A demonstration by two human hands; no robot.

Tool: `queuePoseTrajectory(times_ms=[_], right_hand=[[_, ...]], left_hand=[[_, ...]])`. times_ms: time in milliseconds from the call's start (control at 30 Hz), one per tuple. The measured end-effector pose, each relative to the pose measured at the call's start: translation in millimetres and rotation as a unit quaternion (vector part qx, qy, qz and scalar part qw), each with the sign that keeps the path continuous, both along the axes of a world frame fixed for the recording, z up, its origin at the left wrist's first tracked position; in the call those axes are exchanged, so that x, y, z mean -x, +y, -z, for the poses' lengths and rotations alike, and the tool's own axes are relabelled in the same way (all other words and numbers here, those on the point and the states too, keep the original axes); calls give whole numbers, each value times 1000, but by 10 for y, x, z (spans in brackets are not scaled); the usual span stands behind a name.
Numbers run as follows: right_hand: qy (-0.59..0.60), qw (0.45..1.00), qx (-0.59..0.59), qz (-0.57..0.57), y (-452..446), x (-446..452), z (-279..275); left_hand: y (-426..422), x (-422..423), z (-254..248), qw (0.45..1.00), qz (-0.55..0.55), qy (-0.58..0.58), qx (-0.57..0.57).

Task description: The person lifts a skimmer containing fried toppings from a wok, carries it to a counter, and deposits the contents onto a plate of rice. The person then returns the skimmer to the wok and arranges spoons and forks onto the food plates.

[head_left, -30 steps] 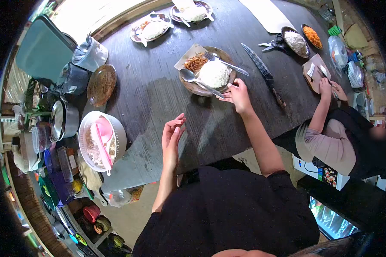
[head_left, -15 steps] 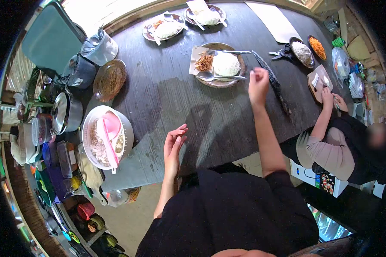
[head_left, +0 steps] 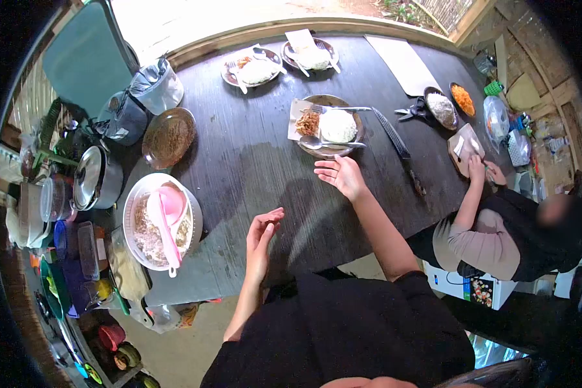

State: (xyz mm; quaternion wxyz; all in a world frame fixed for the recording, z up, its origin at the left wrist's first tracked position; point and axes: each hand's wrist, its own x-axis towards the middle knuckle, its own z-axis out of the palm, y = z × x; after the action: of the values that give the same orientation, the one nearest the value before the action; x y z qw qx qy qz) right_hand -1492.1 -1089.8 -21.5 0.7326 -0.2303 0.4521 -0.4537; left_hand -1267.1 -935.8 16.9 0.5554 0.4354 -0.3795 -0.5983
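Observation:
Nearest to my hands is a brown plate [head_left: 330, 152] bearing a mound of white rice [head_left: 337, 125], shredded brown food [head_left: 307, 123] on a paper piece, a fork [head_left: 352, 108] and a spoon [head_left: 313, 142]. My right hand [head_left: 343, 176] is just below the plate's near rim, palm turned up and fingers spread, holding nothing. Whether a fingertip touches the rim I cannot tell. Over the near part of the table, my left hand [head_left: 261, 234] hovers empty with its fingers loosely bent and apart. A dark-bladed knife [head_left: 394, 139] lies right of the plate.
A white rice tub [head_left: 194, 223] with a pink scoop [head_left: 165, 226] stands at left, beside a brown plate [head_left: 168, 138]. Two plates of food [head_left: 229, 76] [head_left: 333, 48] sit at the back. At right, a person [head_left: 482, 239] works at a cutting board [head_left: 460, 165] near two bowls.
My right hand has moved left and toward me, from beside the knife to below the plate, and its fingers have spread. My left hand stays nearly in place. The view has tilted slightly upward.

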Motion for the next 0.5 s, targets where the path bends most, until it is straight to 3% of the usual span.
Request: queuePoseTrajectory(times_ms=[167, 300, 500], right_hand=[[30, 998, 4, 49, -232, 127, 69], [8, 999, -20, 41, -462, 222, 111], [-57, 990, -46, 119, -627, -19, 31]], left_hand=[[36, -85, 86, 1000, -5, 15, 12], [68, -163, 71, 1000, -14, 22, 7], [97, -241, 62, 1000, -9, 23, 7]])
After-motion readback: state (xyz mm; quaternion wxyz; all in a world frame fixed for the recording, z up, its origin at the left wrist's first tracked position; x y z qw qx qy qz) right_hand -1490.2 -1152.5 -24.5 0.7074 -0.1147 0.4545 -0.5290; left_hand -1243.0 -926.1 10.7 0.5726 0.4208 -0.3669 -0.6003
